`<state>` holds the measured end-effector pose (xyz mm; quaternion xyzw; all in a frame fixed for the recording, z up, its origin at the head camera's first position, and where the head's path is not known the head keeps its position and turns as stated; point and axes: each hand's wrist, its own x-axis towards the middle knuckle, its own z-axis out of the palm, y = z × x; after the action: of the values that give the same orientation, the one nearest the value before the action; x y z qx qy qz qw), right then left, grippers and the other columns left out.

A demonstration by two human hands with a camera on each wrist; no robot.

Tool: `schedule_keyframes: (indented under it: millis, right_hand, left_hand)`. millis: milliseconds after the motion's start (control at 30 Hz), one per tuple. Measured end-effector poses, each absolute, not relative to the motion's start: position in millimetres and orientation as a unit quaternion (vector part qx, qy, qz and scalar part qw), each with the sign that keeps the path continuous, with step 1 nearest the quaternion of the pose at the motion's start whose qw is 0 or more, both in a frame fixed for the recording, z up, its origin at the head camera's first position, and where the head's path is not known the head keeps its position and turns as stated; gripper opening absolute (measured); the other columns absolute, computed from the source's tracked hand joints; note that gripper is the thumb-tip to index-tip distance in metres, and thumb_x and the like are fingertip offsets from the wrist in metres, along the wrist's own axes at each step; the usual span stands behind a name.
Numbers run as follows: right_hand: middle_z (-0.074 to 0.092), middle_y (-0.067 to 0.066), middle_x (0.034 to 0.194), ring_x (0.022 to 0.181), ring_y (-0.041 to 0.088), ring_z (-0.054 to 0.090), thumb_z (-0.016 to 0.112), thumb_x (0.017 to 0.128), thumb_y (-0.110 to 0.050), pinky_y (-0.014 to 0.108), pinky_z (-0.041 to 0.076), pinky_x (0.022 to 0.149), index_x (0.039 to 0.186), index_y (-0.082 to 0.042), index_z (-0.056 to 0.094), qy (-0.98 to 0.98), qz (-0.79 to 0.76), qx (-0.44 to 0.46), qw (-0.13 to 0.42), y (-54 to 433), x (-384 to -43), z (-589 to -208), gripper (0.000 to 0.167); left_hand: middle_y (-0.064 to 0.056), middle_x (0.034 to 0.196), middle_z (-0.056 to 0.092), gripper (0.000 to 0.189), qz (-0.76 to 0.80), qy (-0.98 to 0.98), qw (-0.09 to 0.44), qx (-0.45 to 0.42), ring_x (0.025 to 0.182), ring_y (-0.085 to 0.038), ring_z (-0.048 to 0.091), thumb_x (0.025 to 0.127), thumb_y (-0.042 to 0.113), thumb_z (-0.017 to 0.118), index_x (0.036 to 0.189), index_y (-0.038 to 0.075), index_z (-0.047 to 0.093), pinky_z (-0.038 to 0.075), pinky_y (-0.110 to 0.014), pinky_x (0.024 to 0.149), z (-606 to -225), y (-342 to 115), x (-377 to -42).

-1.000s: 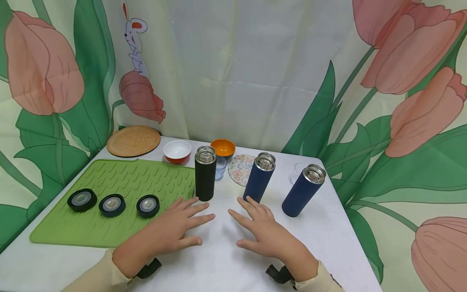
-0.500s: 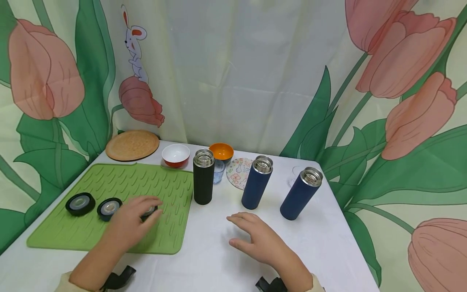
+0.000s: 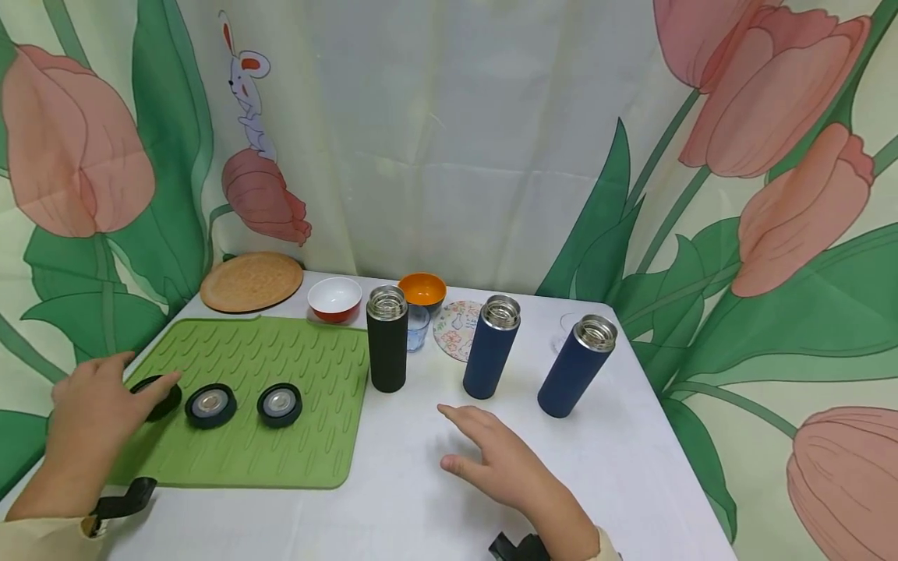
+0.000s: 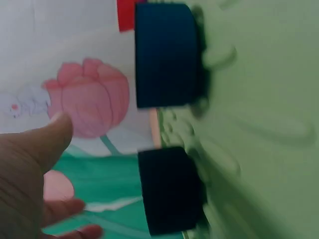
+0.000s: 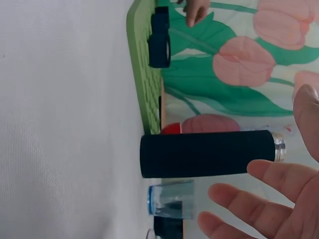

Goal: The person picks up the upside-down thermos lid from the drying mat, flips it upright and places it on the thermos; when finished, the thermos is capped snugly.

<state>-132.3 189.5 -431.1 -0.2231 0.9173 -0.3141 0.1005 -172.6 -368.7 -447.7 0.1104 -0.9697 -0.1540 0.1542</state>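
Leftmost lid (image 3: 165,404), on the green mat (image 3: 316,460), lies partly hidden under the left hand (image 3: 94,409), whose fingers are spread and whose thumb stretches across it. They look relaxed rather than curled round anything, though the dim, blurred left wrist view leaves contact uncertain. A thumb landing off-centre could, I'd judge, skid the low disc along the ridges or tip it. The middle lid (image 3: 210,404) sits just beside, so a sideways slip of that thumb might nudge it; the right lid (image 3: 280,403) is farther along the same row. Over the white table (image 3: 407,506), the right hand (image 3: 494,463) holds nothing, its fingers extended and parted. Beyond it the black bottle (image 3: 387,351), the middle blue bottle (image 3: 484,362) and the right blue bottle (image 3: 570,378) stand uncapped; tall and narrow, any could topple if a careless reach caught it near the top
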Motion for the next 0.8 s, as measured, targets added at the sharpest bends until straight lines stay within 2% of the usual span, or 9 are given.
schedule_keyframes:
  millis: [100,133,233,333,467,633,733,800]
  right_hand:
    - [0.055,-0.002,0.159,0.150,0.028,0.048,0.064,0.098,-0.064,0.062,0.040,0.121,0.161,-0.036,0.046,0.917,-0.316,-0.219,0.102,189.7,-132.9,-432.2,0.071]
    - [0.055,-0.002,0.159,0.150,0.028,0.048,0.064,0.099,-0.064,0.062,0.040,0.121,0.160,-0.035,0.047,0.917,-0.318,-0.218,0.104,190.0,-132.6,-432.7,0.070]
    - [0.055,-0.003,0.159,0.150,0.028,0.048,0.062,0.100,-0.064,0.063,0.040,0.121,0.159,-0.035,0.048,0.914,-0.324,-0.217,0.111,190.9,-131.5,-434.7,0.068]
    - [0.055,-0.004,0.159,0.150,0.027,0.048,0.059,0.101,-0.065,0.062,0.040,0.121,0.159,-0.036,0.049,0.913,-0.327,-0.215,0.116,191.5,-130.9,-435.8,0.065]
    - [0.055,-0.005,0.158,0.150,0.026,0.049,0.058,0.102,-0.064,0.062,0.041,0.121,0.158,-0.037,0.049,0.913,-0.328,-0.215,0.112,191.8,-131.2,-435.6,0.063]
    - [0.056,-0.005,0.158,0.149,0.026,0.050,0.057,0.103,-0.063,0.062,0.041,0.121,0.158,-0.034,0.051,0.914,-0.328,-0.214,0.110,192.8,-131.6,-435.4,0.062]
    - [0.055,-0.004,0.158,0.150,0.027,0.049,0.057,0.103,-0.062,0.062,0.041,0.121,0.158,-0.032,0.051,0.914,-0.327,-0.213,0.108,194.3,-132.5,-435.7,0.063]
    - [0.055,-0.003,0.158,0.150,0.028,0.049,0.057,0.104,-0.062,0.062,0.040,0.121,0.158,-0.030,0.052,0.915,-0.326,-0.211,0.105,195.4,-133.5,-435.5,0.063]
  left_hand:
    - [-0.055,0.131,0.042,0.107,-0.152,-0.975,0.094,0.131,0.121,-0.068,0.042,0.096,0.070,0.062,0.140,-0.026,0.043,0.036,-0.077,0.101,-450.9,-379.0,-169.9]
    - [-0.055,0.130,0.044,0.108,-0.156,-0.976,0.069,0.134,0.116,-0.068,0.046,0.096,0.072,0.060,0.139,-0.026,0.044,0.041,-0.075,0.096,-451.9,-381.2,-169.8]
    - [-0.053,0.123,0.051,0.105,-0.168,-0.977,0.001,0.131,0.102,-0.063,0.058,0.096,0.071,0.061,0.134,-0.026,0.047,0.052,-0.066,0.079,-454.5,-385.3,-170.1]
    - [-0.051,0.121,0.053,0.100,-0.183,-0.973,-0.035,0.134,0.098,-0.061,0.060,0.096,0.064,0.067,0.130,-0.027,0.044,0.054,-0.061,0.076,-457.2,-386.6,-170.8]
    - [-0.051,0.119,0.053,0.094,-0.188,-0.971,-0.034,0.143,0.100,-0.063,0.059,0.093,0.055,0.075,0.128,-0.027,0.045,0.054,-0.061,0.076,-460.4,-386.5,-171.4]
    - [-0.046,0.105,0.060,0.088,-0.196,-0.969,-0.023,0.148,0.085,-0.051,0.064,0.092,0.057,0.076,0.116,-0.025,0.053,0.052,-0.050,0.065,-460.3,-386.6,-172.0]
    - [-0.042,0.099,0.063,0.085,-0.206,-0.966,0.011,0.157,0.079,-0.046,0.065,0.091,0.060,0.076,0.110,-0.021,0.056,0.050,-0.047,0.060,-457.5,-383.4,-172.7]
    - [-0.044,0.106,0.060,0.089,-0.212,-0.963,0.037,0.162,0.085,-0.050,0.063,0.091,0.063,0.075,0.116,-0.021,0.055,0.051,-0.051,0.062,-452.8,-377.7,-172.2]
